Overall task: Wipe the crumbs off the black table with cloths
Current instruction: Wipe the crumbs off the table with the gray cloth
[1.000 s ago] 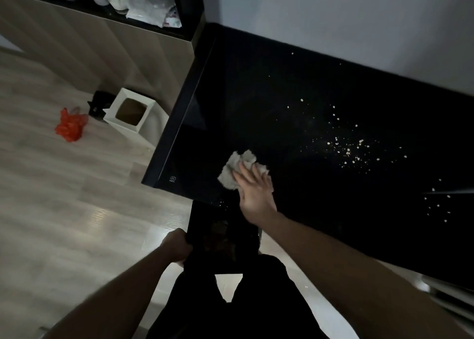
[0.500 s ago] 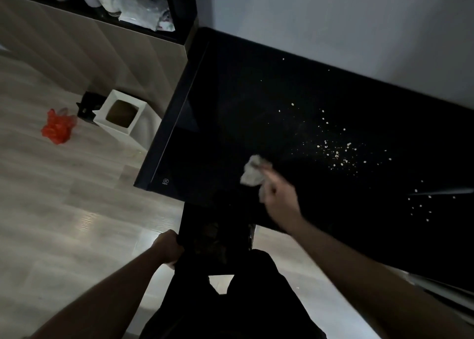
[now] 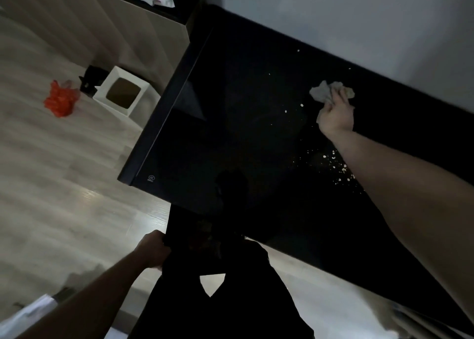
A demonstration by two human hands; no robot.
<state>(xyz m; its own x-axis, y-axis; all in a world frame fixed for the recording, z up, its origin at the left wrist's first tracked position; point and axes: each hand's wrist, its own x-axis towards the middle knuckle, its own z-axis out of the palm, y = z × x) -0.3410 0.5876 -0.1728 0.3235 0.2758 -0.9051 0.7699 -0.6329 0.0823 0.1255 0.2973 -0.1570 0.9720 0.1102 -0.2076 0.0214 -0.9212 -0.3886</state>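
Note:
The glossy black table (image 3: 230, 133) runs from the near edge to the wall. My right hand (image 3: 334, 115) reaches far across it and grips a crumpled pale cloth (image 3: 324, 92) near the back edge. Pale crumbs (image 3: 333, 160) lie scattered on the table beside my right forearm, and a few single ones sit left of the hand. My left hand (image 3: 154, 249) holds the edge of a flat black tray (image 3: 195, 238) just below the table's near edge.
A white square bin (image 3: 123, 93) stands on the wooden floor left of the table, with a red bag (image 3: 60, 102) and a small black object (image 3: 91, 80) beside it. A wooden cabinet and shelf rise at the upper left. The grey wall borders the table's far side.
My right hand carried the cloth from the table's near left part up and right to the back edge, past the crumb patch. The left hand kept holding the tray.

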